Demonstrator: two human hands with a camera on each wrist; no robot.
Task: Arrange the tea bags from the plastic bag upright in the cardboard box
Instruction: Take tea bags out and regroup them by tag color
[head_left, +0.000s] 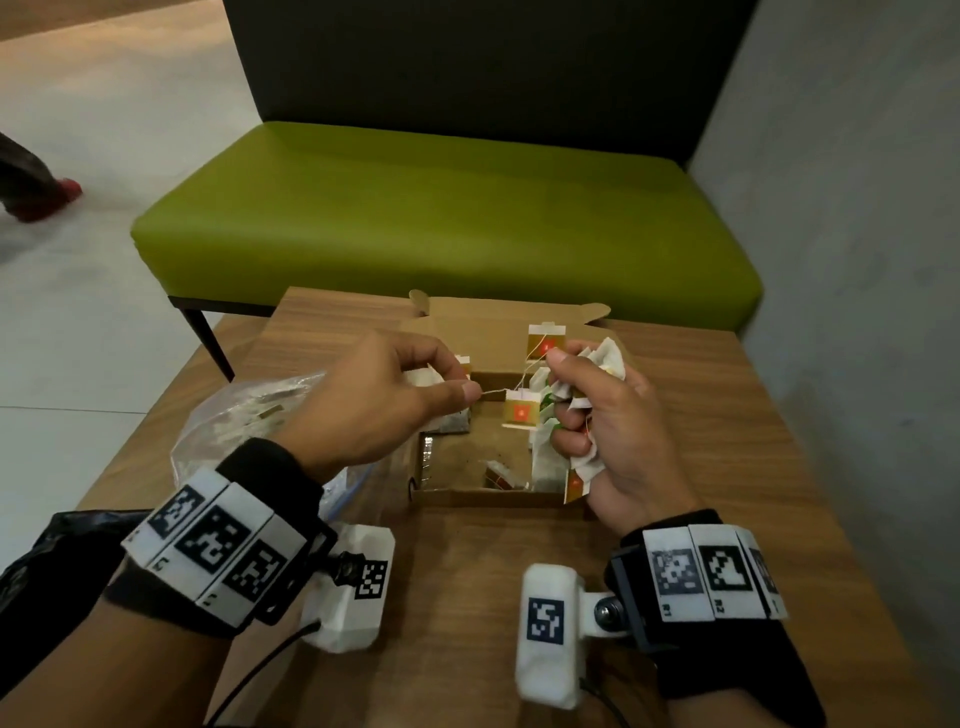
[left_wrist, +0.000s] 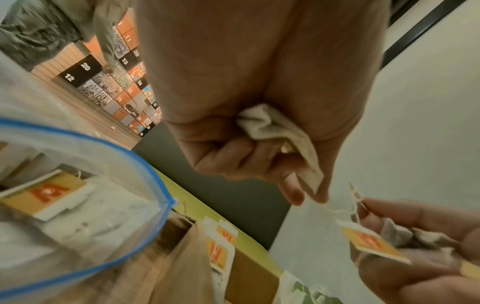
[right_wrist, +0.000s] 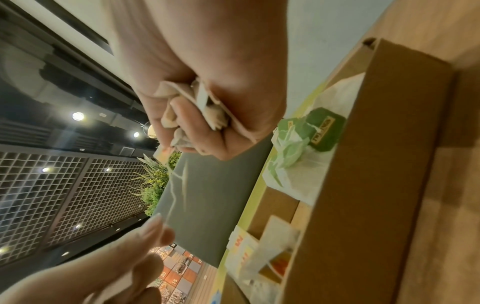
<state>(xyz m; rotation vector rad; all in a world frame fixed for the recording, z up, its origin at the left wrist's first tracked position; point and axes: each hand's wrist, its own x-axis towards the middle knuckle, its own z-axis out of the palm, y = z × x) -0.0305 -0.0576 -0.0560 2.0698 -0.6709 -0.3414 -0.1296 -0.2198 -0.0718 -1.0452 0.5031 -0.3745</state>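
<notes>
While both wrists hover low over the near end of the wooden table, each carries a white camera block with black-and-white markers, and these blocks hide part of the tabletop nearest the viewer. Just beyond them the left hand has its fingers curled round a crumpled tea bag, thumb and forefinger pinching a thin white string. That string runs across to the right hand, which is closed tight on a bunch of tea bags, paper crushed between the fingers. A yellow tag with a red mark hangs between the two hands, and a second tag stands above the right thumb.

Under the hands sits the open cardboard box; the hands cover much of its inside. A few bags lie or lean in it, among them green-printed ones by the right wall, though whether any stand properly upright cannot be told. Left of the box, partly behind the left wrist, lies the clear plastic bag with its blue zip edge, more tagged bags inside.

Past the table stands a green bench with a dark backrest, a grey wall to the right. Far left, on the pale floor, a blurred red shoe.
</notes>
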